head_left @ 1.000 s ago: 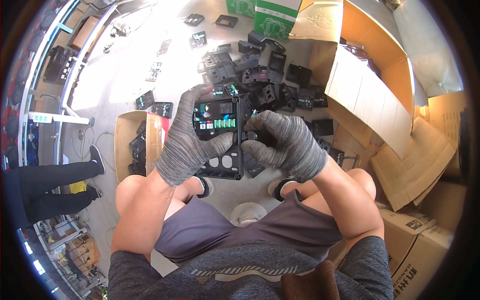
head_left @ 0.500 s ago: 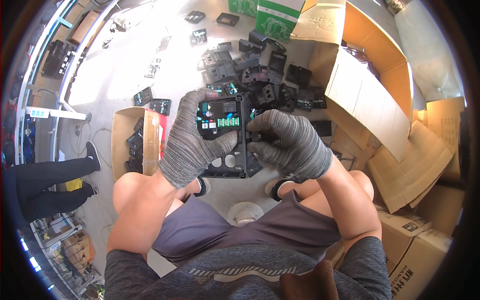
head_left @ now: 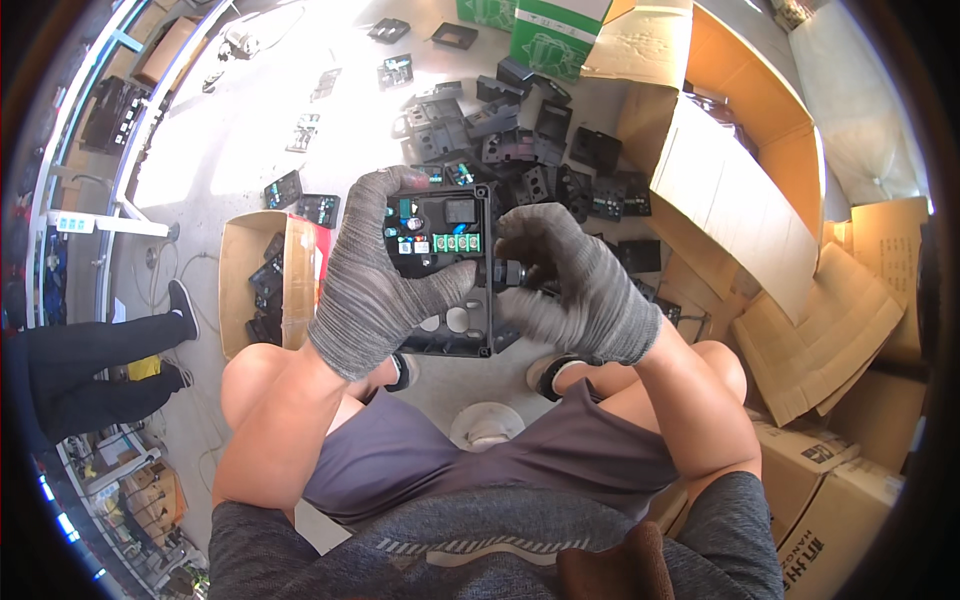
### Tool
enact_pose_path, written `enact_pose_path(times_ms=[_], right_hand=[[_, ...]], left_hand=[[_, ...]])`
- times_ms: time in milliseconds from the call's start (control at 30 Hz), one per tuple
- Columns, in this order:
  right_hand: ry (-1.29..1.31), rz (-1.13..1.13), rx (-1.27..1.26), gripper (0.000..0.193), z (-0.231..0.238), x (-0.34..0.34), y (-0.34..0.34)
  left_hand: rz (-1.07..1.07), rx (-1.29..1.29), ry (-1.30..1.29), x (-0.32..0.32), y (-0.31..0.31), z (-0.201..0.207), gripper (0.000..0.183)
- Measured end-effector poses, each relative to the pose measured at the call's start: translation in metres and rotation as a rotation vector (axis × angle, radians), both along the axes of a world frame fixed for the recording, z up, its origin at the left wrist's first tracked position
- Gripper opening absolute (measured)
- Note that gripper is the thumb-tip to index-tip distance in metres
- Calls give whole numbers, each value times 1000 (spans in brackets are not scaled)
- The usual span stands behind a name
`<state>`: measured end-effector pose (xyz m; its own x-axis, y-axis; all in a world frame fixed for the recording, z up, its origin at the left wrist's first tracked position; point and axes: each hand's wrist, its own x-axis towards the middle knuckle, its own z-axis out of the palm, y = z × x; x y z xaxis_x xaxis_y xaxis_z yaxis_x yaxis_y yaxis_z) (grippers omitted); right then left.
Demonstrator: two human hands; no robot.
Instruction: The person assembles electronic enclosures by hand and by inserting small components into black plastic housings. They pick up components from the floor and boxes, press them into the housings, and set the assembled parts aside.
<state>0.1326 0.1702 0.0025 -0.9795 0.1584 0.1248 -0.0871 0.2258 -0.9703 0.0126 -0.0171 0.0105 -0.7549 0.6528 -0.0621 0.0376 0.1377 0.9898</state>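
My left hand (head_left: 365, 275), in a grey knitted glove, grips the left side of a black plastic box (head_left: 484, 335) held up before me, thumb across its front. Inside the box sits a circuit board with a green terminal block (head_left: 457, 243) and small blue and white parts. A short black round fitting (head_left: 513, 272) sticks out of the box's right wall. Around that fitting curves my right hand (head_left: 585, 290), gloved alike, its fingers and thumb apart and slightly blurred; it does not appear to grip the fitting.
Behind the box, black housings (head_left: 510, 148) lie heaped on the floor. A small carton (head_left: 300, 285) with black parts stands left; a large open carton (head_left: 730, 180) is at right, with cardboard sheets (head_left: 825, 335) nearby. Another person's legs (head_left: 110, 350) show at far left.
My right hand's fingers have spread away from the box's right side, so the black fitting now shows between them. My left hand and the box have shifted slightly left.
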Motion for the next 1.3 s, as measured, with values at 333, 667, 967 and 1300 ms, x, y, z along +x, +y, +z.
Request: enact_pose_path(times_ms=[333, 667, 967, 1300], right_hand=[[-398, 142, -23, 25, 13, -4, 2], [133, 81, 309, 28, 1, 1, 4], [-417, 134, -217, 28, 6, 3, 3], [95, 94, 505, 20, 5, 0, 5]], left_hand=[[-25, -119, 213, -5, -5, -14, 79], [-66, 52, 44, -7, -4, -13, 81], [-141, -9, 117, -8, -7, -7, 91], [-124, 23, 134, -7, -4, 1, 93]])
